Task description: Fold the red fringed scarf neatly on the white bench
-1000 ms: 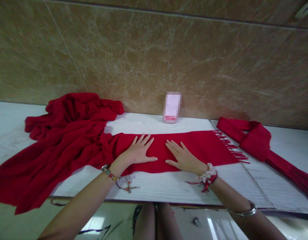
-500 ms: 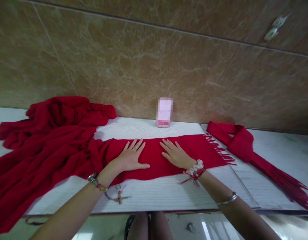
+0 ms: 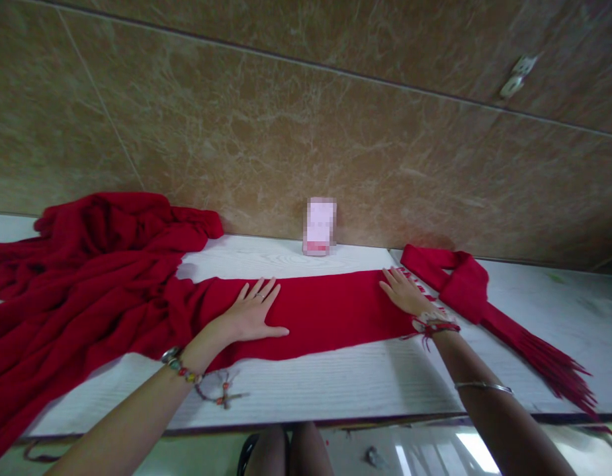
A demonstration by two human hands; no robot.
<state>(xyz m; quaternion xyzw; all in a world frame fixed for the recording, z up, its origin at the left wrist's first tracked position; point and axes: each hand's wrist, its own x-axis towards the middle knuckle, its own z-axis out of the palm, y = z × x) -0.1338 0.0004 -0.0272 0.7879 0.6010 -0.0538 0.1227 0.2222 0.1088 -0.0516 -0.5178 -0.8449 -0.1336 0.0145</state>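
A long red scarf point(image 3: 330, 311) lies flat along the white table, its fringed end to the right and its left part running into a rumpled heap of red cloth point(image 3: 112, 277). My left hand point(image 3: 253, 314) rests on the scarf near where the wrinkles begin, fingers spread and thumb pointing right. At the fringed end, my right hand point(image 3: 407, 294) lies flat on the fabric with its fingers stretched out, covering part of the fringe. Neither hand grips anything. Further right sits a folded red scarf point(image 3: 464, 287) with its long fringe trailing toward the front edge.
A phone-like pink item point(image 3: 319, 226), blurred out, leans against the brown marbled wall point(image 3: 266, 132) behind the table. White ridged boards form the tabletop point(image 3: 306, 383), with a seam to the right. A small white fixture point(image 3: 518, 76) is on the wall.
My right hand has slid right along the scarf, from its middle to the fringed end. My left hand stays in place on the cloth. The view has shifted slightly.
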